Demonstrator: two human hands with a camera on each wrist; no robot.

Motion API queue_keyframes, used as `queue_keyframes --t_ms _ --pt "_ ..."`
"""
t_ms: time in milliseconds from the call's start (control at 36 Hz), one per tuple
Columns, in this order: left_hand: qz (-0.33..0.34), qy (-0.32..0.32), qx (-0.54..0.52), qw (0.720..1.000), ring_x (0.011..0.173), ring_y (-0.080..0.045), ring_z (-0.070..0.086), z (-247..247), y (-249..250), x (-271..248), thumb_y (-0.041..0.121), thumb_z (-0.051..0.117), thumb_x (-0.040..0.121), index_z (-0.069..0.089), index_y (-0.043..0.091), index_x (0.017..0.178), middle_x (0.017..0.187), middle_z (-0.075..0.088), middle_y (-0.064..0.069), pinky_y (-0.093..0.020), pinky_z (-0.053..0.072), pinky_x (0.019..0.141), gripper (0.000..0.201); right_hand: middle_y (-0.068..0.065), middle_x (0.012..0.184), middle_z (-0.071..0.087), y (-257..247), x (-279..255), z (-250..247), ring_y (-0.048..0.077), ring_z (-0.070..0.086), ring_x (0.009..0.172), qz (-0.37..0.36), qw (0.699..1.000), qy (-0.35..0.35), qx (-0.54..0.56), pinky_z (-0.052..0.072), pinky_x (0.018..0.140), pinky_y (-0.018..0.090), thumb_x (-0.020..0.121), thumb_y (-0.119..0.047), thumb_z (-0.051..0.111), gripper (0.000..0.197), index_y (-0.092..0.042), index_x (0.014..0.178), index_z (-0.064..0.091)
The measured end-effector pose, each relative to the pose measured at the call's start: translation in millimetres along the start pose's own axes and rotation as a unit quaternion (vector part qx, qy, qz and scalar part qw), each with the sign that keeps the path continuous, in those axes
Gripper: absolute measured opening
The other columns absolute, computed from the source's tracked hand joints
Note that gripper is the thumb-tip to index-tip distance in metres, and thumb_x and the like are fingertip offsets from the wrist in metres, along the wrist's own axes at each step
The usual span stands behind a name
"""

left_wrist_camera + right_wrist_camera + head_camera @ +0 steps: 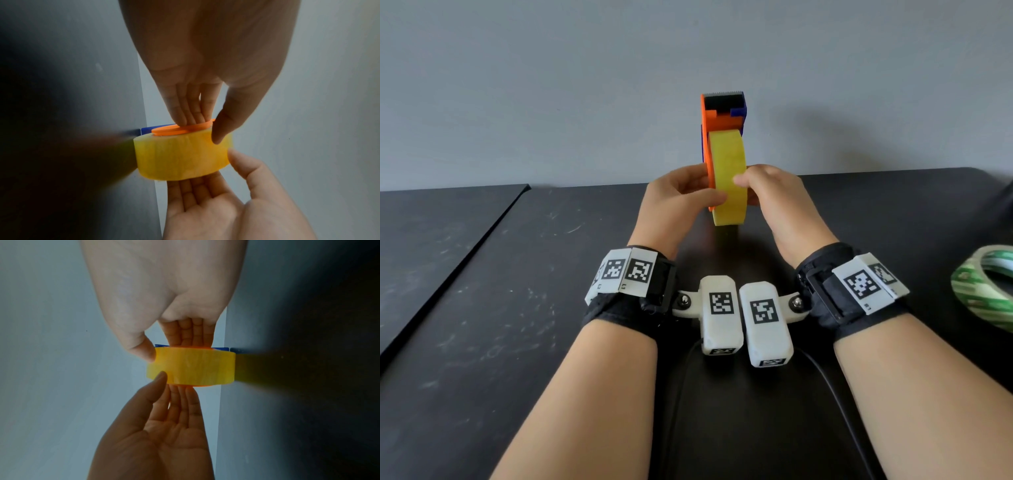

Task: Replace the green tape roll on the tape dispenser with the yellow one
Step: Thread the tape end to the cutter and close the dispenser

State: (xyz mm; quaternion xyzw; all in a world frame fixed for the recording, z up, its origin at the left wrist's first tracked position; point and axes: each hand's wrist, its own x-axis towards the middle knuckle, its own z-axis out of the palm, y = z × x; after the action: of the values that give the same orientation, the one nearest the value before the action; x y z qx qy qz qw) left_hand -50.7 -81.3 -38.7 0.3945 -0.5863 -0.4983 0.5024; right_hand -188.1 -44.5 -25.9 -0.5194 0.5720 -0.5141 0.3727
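The orange and blue tape dispenser point(722, 116) stands upright over the black table point(551, 274), cutter end up. The yellow tape roll point(729, 178) sits on its orange hub point(180, 129). My left hand point(698, 192) holds the dispenser from the left: the fingers point(191, 113) lie on the orange side and the thumb rests on the roll's outer face. From the right, my right hand point(756, 188) pinches the yellow roll point(195, 368), thumb on the face and fingers along the far side. The green tape roll point(986, 284) lies flat on the table at the right edge.
A grey wall point(551, 85) rises just behind the table. A second dark surface point(431, 222) adjoins the table on the left. Black cables point(828, 380) run between my forearms. I cannot tell whether the yellow roll touches the tabletop.
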Motion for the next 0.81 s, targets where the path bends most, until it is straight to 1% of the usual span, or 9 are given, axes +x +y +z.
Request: queue_keyframes --t_ms 83,250,306,361,417,472,611,694,805 --pt "0.001 0.001 -0.01 1.0 0.092 -0.016 0.069 -0.1 -0.7 0.0 -0.006 0.068 0.081 0.065 0.0 0.119 0.107 0.073 -0.014 -0.022 0.057 0.084 0.039 -0.011 0.085 0.059 -1.8 -1.6 0.6 -0.001 0.053 0.081 0.009 1.0 0.007 0.003 0.04 0.069 0.019 0.094 -0.026 0.052 0.017 -0.028 0.078 0.059" --pt "0.008 0.013 -0.009 1.0 0.09 -0.013 0.069 0.3 -3.8 1.7 0.005 0.07 0.084 0.064 0.001 0.122 0.109 0.073 -0.013 -0.017 0.056 0.079 0.039 0.007 0.098 0.065 -3.9 -1.3 2.1 0.024 0.059 0.104 0.012 1.0 0.019 -0.01 0.046 0.086 0.033 0.086 -0.028 0.052 0.016 -0.019 0.076 0.062" --pt "0.012 0.022 -0.01 1.0 0.084 -0.01 0.069 0.7 -4.3 1.8 0.008 0.071 0.084 0.066 0.002 0.12 0.106 0.074 -0.011 -0.016 0.055 0.076 0.036 0.017 0.106 0.066 -6.3 -3.4 3.4 0.03 0.059 0.107 0.011 1.0 0.019 -0.011 0.047 0.096 0.044 0.075 -0.032 0.051 0.028 -0.009 0.083 0.064" --pt "0.019 0.032 -0.007 0.999 0.076 -0.005 0.068 1.1 -3.9 1.7 0.011 0.071 0.085 0.07 0.004 0.114 0.1 0.075 -0.008 -0.015 0.055 0.073 0.03 0.019 0.109 0.066 -7.6 -5.1 3.8 0.032 0.06 0.107 0.009 1.0 0.018 -0.01 0.047 0.099 0.049 0.071 -0.032 0.049 0.042 0.0 0.094 0.064" --pt "0.024 0.04 -0.003 0.999 0.074 -0.004 0.068 1.2 -4.0 2.1 0.015 0.071 0.086 0.073 0.007 0.108 0.095 0.076 -0.006 -0.015 0.054 0.071 0.023 0.02 0.108 0.066 -8.2 -5.8 4.0 0.033 0.061 0.106 0.005 1.0 0.016 -0.012 0.047 0.1 0.05 0.073 -0.03 0.05 0.044 0.004 0.098 0.063" --pt "0.025 0.049 0.004 0.998 0.074 -0.006 0.068 1.2 -4.5 2.3 0.019 0.071 0.086 0.074 0.011 0.102 0.092 0.076 -0.005 -0.017 0.054 0.071 0.018 0.02 0.106 0.067 -7.8 -5.9 4.2 0.032 0.061 0.104 0.001 1.0 0.012 -0.019 0.047 0.097 0.048 0.076 -0.026 0.049 0.04 0.005 0.098 0.062" --pt "0.023 0.056 0.004 0.998 0.077 -0.011 0.068 0.8 -5.1 3.0 0.022 0.072 0.085 0.075 0.008 0.104 0.093 0.077 -0.008 -0.018 0.053 0.07 0.024 0.022 0.109 0.065 -7.2 -5.7 3.7 0.032 0.06 0.107 0.0 0.999 0.017 -0.037 0.048 0.096 0.045 0.085 -0.019 0.049 0.032 0.005 0.101 0.061" --pt "0.019 0.054 -0.002 0.998 0.077 -0.011 0.069 0.7 -3.9 2.3 0.021 0.071 0.086 0.075 0.009 0.102 0.092 0.076 -0.007 -0.016 0.053 0.067 0.02 0.02 0.11 0.065 -6.4 -5.0 3.8 0.029 0.06 0.107 0.007 0.999 0.022 -0.04 0.048 0.092 0.039 0.089 -0.018 0.049 0.028 0.004 0.102 0.062" --pt "0.019 0.047 -0.001 0.999 0.079 -0.014 0.069 1.3 -3.5 1.9 0.021 0.072 0.085 0.075 0.009 0.1 0.094 0.076 -0.011 -0.02 0.055 0.07 0.02 0.006 0.104 0.066 -5.2 -4.4 3.8 0.017 0.058 0.1 0.008 0.999 0.019 -0.038 0.044 0.079 0.026 0.094 -0.025 0.049 0.019 -0.017 0.087 0.064"
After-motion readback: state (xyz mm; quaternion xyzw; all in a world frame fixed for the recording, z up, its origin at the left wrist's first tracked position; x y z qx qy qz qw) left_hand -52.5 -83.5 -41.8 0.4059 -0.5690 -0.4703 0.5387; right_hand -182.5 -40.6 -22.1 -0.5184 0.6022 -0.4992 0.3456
